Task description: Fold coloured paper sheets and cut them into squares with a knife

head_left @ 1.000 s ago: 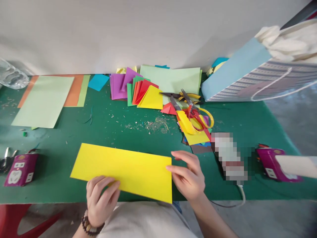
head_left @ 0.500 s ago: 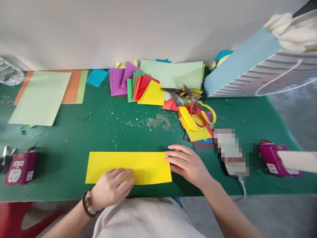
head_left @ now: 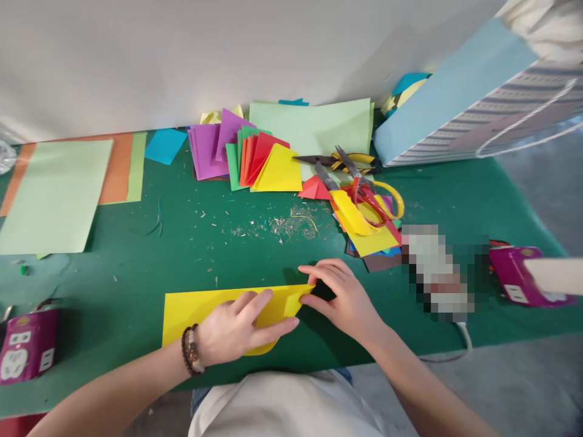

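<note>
A long sheet of yellow paper (head_left: pixel 191 317) lies on the green mat near the table's front edge, with its right part lifted and bent over. My left hand (head_left: pixel 241 328) rests across the middle of the sheet, and a beaded bracelet (head_left: pixel 191 349) sits on that wrist. My right hand (head_left: pixel 341 297) pinches the sheet's right corner between thumb and fingers. The hands are close together, and the left one hides the sheet's centre.
The green mat (head_left: pixel 204 255) carries paper scraps, stacks of coloured paper (head_left: pixel 204 152), pale green sheets (head_left: pixel 54 194), and red-handled scissors (head_left: pixel 364 194). A pixelated object (head_left: pixel 437 273) lies right of my right hand. Purple boxes (head_left: pixel 27 346) stand at the left. A paper bag (head_left: pixel 455 109) leans at the back right.
The sheet's right end has lifted and bent over, no longer lying flat. My left hand has moved onto the sheet's middle, and my right hand has closed on its corner.
</note>
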{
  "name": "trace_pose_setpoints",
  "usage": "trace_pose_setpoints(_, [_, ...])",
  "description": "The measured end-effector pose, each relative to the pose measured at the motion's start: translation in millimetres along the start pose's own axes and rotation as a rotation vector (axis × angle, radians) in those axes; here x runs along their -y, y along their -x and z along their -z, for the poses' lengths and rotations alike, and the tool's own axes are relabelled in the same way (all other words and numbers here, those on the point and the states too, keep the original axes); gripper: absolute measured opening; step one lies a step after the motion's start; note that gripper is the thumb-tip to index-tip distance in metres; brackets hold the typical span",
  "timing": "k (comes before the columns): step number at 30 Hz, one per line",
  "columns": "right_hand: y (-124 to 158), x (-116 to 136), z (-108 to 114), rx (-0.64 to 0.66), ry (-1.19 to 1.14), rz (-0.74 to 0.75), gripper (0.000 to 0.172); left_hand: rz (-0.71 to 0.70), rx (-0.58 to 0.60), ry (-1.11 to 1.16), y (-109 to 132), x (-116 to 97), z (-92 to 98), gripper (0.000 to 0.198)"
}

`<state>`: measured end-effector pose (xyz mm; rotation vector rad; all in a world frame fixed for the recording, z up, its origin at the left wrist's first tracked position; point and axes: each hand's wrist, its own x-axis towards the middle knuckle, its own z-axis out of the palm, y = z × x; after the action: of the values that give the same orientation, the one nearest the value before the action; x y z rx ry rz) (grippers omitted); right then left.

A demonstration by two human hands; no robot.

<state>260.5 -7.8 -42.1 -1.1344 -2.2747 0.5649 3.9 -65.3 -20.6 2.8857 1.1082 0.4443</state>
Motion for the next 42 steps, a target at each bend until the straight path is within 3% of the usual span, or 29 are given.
trace_pose_setpoints(4, [5,11,-7,-0.095,0.037,-0.053,0.042,-0.072,-0.174,0.006,-3,3,-0.1,0.032])
trace_pose_setpoints(8, [30,22,-9,-0.228,0.123,0.042,0.047,-0.109,-0.103,0.095,0,4,0.9,0.031])
trace_pose_setpoints(14, [59,32,-2,-0.129,0.198,0.092,0.037,-0.064,-0.066,0.178,5,2,-2.9,0.035])
trace_pose_setpoints(18, [38,25,10,-0.165,0.156,-0.086,0.033,-0.071,-0.119,0.188,5,-1,-5.5,0.035])
trace_pose_setpoints(20, [23,19,18,-0.111,0.104,-0.159,0.031,-0.097,-0.140,0.182,4,-3,-6.1,0.033])
trace_pose_setpoints(24, [5,10,28,0.044,0.000,-0.070,0.019,-0.117,-0.129,0.162,4,-5,-7.1,0.032])
trace_pose_setpoints(32, [-7,10,26,0.077,-0.041,0.082,0.017,-0.093,-0.133,0.168,5,-3,-9.3,0.032])
trace_pose_setpoints(38, [-9,7,23,0.019,-0.009,0.032,0.016,-0.061,-0.125,0.191,5,-1,-10.3,0.032])
trace_pose_setpoints(42, [-10,7,27,0.049,-0.016,0.007,0.014,-0.038,-0.111,0.201,5,-1,-9.8,0.032])
